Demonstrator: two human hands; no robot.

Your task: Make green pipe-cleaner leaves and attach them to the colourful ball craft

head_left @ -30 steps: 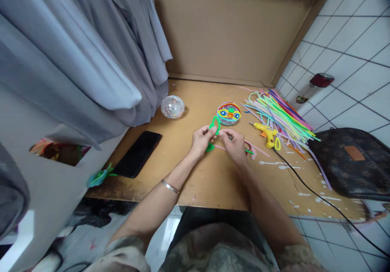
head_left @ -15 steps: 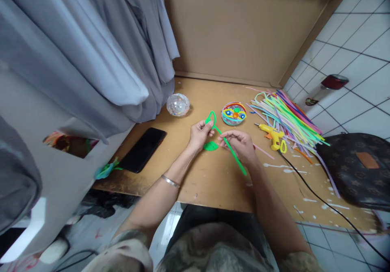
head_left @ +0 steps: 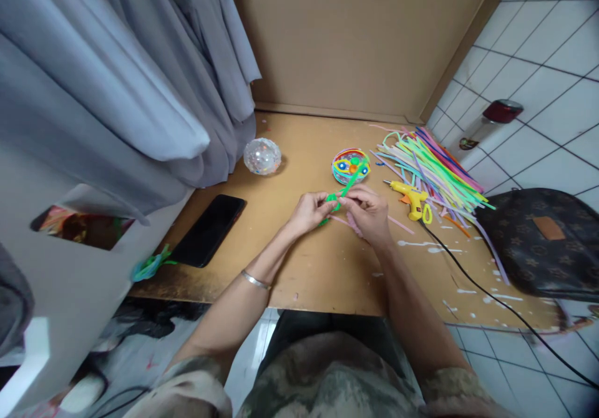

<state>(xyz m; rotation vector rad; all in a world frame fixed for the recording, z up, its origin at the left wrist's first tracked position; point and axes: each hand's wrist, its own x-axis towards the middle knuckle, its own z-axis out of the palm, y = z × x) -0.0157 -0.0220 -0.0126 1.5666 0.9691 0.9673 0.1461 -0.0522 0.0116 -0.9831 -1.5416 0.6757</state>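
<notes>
Green pipe cleaner (head_left: 353, 181): where?

— My feed shows left hand (head_left: 309, 212) and right hand (head_left: 369, 212) pinching it over the table (head_left: 313, 274); its tail has swung from near side to far, partly hiding the round decorated piece (head_left: 344, 167).

— What's around?

— Glue gun (head_left: 414, 201) right, phone (head_left: 210, 229) left; right hand partly covers a pink strip (head_left: 400, 224).

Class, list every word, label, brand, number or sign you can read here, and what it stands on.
No text can be read.
Dark bag: star-like motifs; any letters too small to read.
Its brown patch: nothing legible.
Clear bottle: dark mark too small and blurred to read.
</notes>
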